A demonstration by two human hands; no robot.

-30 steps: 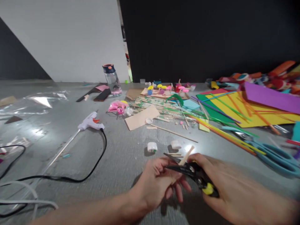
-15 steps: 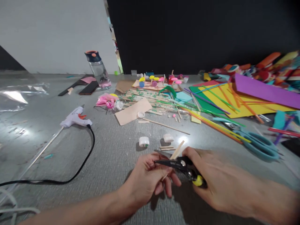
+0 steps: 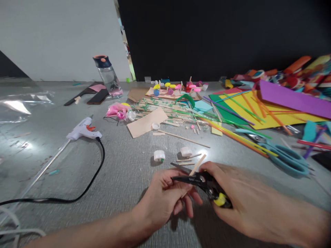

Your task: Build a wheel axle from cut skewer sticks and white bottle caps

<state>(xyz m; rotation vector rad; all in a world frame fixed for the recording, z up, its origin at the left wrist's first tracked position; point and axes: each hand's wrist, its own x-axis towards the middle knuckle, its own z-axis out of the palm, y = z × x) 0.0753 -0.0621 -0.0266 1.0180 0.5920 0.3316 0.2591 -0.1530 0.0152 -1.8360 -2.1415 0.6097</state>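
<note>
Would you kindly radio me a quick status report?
Right hand: gripping black shears, blades open around wooden strip. Left hand: holding strip. White pieces beyond, clear of blades.

Craft workspace, with glue gun (image 3: 82, 130), blue scissors (image 3: 282, 150) and coloured sheets (image 3: 289, 97) on grey table (image 3: 124, 172)

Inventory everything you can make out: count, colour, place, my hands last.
Snips: one, black and yellow, front
Wood strip: one, pale, at snips
Glue gun: one, white, left
Bottle: one, clear, back left
Scissors: one, blue, right
Round pieces: three, white, centre
Card: one, tan, centre
Stick bundle: many, pale, back centre
Coloured sheets: several, mixed, right
Scraps: many, mixed, scattered
Table: one, grey, beneath
Left hand: one, bare, front, holding strip
Right hand: one, bare, front, gripping snips
</note>
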